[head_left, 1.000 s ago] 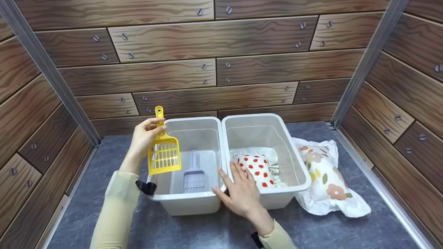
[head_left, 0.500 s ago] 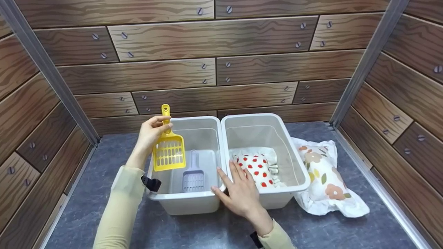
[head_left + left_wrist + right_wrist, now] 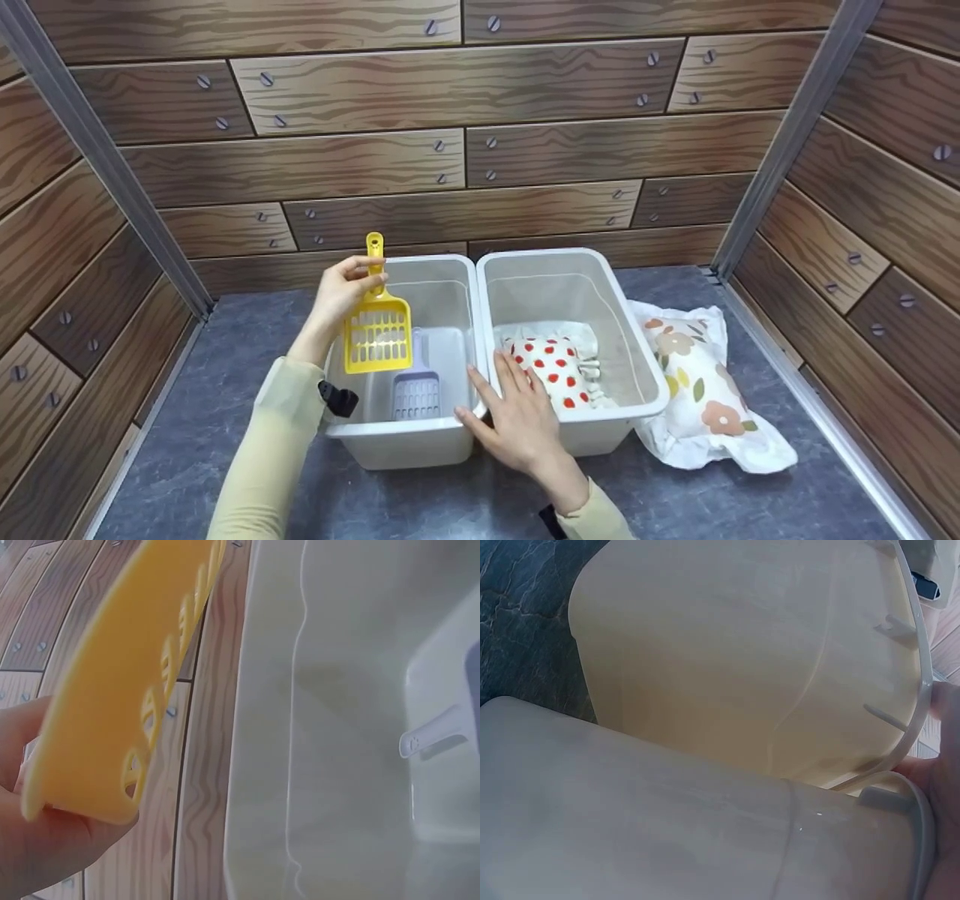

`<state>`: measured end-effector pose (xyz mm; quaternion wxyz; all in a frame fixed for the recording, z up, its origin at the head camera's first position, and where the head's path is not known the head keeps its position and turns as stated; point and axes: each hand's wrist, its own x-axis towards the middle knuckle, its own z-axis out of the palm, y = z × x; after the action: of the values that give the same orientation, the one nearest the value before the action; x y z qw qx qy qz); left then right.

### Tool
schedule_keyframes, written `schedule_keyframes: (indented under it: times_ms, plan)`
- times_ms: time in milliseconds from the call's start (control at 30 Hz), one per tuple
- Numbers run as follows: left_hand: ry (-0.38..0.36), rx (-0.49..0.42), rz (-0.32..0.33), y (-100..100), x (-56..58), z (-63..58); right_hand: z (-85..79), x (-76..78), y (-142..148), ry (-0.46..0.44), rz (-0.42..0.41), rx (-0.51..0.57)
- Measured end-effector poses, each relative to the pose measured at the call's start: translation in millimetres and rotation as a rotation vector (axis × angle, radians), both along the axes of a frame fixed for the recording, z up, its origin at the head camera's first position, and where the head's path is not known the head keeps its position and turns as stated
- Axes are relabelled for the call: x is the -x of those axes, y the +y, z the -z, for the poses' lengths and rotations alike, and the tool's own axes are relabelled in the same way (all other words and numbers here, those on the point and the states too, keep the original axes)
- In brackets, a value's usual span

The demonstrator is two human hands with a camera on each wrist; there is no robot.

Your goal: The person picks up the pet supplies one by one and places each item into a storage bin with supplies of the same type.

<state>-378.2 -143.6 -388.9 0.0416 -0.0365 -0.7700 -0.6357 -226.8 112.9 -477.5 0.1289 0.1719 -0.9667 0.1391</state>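
Note:
My left hand (image 3: pixel 339 294) pinches the handle of a yellow slotted litter scoop (image 3: pixel 379 330) in the head view. The scoop hangs upright, blade down, above the left white bin (image 3: pixel 409 429). In that bin lies a lavender slotted scoop (image 3: pixel 417 391), its handle also showing in the left wrist view. My right hand (image 3: pixel 519 420) lies with fingers spread over the rims where the two bins meet. Its fingertips are over the right bin (image 3: pixel 649 401), close to a strawberry-print cushion (image 3: pixel 559 373); whether they touch it cannot be told.
A flower-print pillow (image 3: pixel 697 382) lies on the dark table (image 3: pixel 247 360) against the right bin's outer side. Wood-patterned walls (image 3: pixel 457 90) with metal corner strips close off the back and both sides. The bins stand side by side, rims touching.
My left hand has moved to the right with the yellow scoop, from the left bin's left edge to above its inside. My right hand has stayed in place on the rims.

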Motion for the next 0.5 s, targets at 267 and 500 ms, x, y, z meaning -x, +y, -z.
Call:
schedule_keyframes:
  times_ms: [267,500]
  plan:
    - [0.004,0.01,0.005,4.6,3.1,4.6,0.4,0.1,-0.4,-0.016,0.003,0.002]
    - [-0.003,0.003,0.011,9.6,7.0,9.5,-0.4,0.9,0.1,-0.019,0.006,-0.007]
